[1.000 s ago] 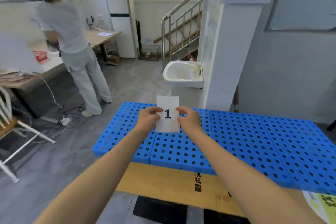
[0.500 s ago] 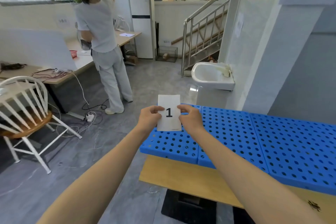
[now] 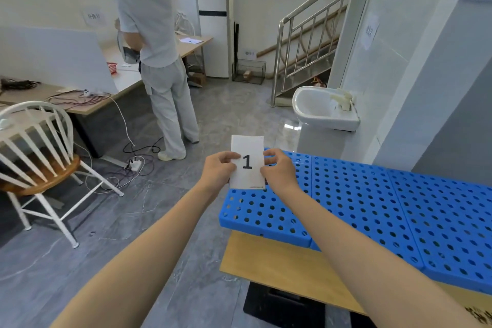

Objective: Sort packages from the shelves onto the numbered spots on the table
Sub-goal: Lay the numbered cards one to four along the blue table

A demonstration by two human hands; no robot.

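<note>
White card, printed with a black "1", portrait, face toward the camera. Held up at the left end of the blue perforated panels. Its lower edge overlaps the panels' far-left corner in view; cannot tell whether it touches them.

Left hand: pinches the card's left edge at mid-height, thumb on the front, fingers curled narrow round the edge.
Right hand: pinches the right edge at about the same height, fingers curled in, thumb on the card face. Both forearms reach forward from the bottom of the view.

The blue panels lie side by side on a wooden desk, whose bare top shows along the near edge. There is a dark mat on the floor below that edge.

Behind the card is a white washbasin against a white tiled pillar. A metal-railed staircase rises beyond it, with a small wire cage at its foot. A tall white air-conditioner unit stands against the back wall.

To the left, a second person in pale clothes stands with their back to the camera at a long work desk. That desk carries a red basket and loose cables. A power strip lies on the grey floor near the person's feet. A white spindle-back chair with a wooden seat stands at the far left.
</note>
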